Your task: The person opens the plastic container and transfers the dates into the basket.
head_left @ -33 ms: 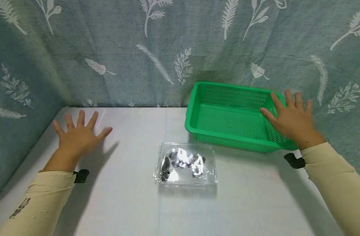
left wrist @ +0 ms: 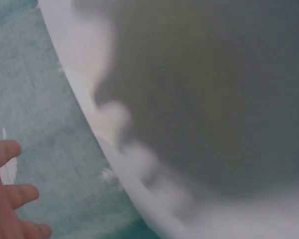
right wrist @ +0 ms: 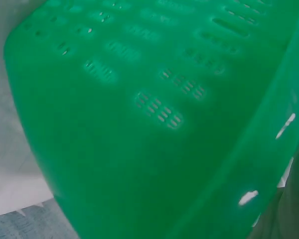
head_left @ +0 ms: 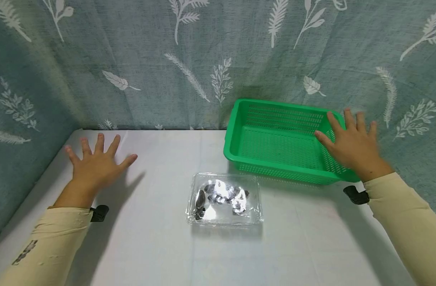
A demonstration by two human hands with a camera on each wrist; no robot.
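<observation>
My left hand [head_left: 96, 169] is over the left side of the white-covered table, fingers spread and straight, holding nothing. Some of its fingers [left wrist: 22, 195] show at the edge of the left wrist view. On the right, my right hand [head_left: 357, 147] overlaps the right end of a green plastic basket [head_left: 289, 169], its fingers spread and nothing gripped. The perforated basket wall [right wrist: 114, 149] fills most of the right wrist view. Between the hands sits a clear plastic box [head_left: 251, 212] with several dark pieces [head_left: 200, 198] inside; glare hides part of them.
A grey-green curtain [head_left: 146, 103] with white leaf prints hangs behind the table and along its left side. White cloth [head_left: 160, 246] covers the table. A black wrist strap piece [head_left: 99, 213] pokes out beside the left sleeve, another [head_left: 355, 195] beside the right sleeve.
My left hand has shifted very slightly to the right. The right hand, basket and box look the same.
</observation>
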